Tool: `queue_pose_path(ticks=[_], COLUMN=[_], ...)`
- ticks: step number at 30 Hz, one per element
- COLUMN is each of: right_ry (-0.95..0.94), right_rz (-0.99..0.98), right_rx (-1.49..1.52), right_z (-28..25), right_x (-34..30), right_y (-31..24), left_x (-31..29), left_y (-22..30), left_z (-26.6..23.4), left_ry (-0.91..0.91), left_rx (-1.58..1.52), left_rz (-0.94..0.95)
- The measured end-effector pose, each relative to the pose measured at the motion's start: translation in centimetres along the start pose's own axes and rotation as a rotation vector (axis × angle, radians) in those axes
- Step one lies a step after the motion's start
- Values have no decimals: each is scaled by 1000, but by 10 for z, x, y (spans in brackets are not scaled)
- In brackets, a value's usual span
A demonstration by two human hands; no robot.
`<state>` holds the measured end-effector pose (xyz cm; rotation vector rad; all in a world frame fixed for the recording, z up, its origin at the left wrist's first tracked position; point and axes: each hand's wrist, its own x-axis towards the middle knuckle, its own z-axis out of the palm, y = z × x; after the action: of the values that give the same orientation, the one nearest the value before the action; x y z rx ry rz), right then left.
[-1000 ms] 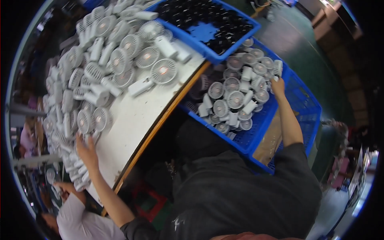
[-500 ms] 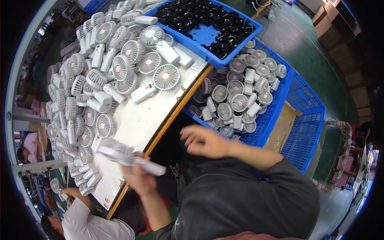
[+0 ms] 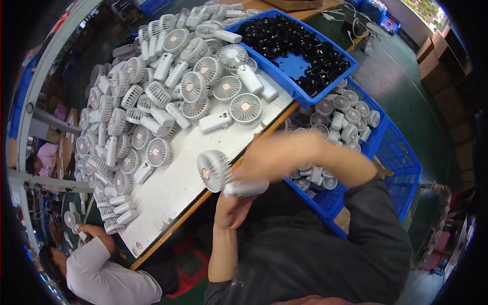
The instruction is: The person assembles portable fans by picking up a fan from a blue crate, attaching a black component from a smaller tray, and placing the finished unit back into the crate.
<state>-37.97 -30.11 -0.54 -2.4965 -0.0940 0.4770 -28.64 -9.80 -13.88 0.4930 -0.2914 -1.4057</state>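
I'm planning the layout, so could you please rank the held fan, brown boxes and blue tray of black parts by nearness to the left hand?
1. Held fan: in the left hand.
2. Blue tray: ahead and right.
3. Brown boxes: far right, beyond the tray.

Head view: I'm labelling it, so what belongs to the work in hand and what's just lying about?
Apparently in use:
white plastic handheld fan in the left hand, blurred right hand beside it;
heaped white fans;
blue plastic crate of fans.

Possibly lying about:
white cables;
brown cardboard boxes;
blue plastic tray of black parts, untouched.
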Motion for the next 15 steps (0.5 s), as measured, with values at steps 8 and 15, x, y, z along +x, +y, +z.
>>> queue_pose_path(ticks=[8,15], right_ry=[717,955], right_rz=[770,825], right_rx=[-155,-313], right_z=[-55,-70], right_x=[-8,-45], right_y=[311,278], left_x=[-12,-42], left_y=[29,44], left_z=[12,-2], left_ry=[-147,154], left_rx=[176,546], left_rz=[186,150])
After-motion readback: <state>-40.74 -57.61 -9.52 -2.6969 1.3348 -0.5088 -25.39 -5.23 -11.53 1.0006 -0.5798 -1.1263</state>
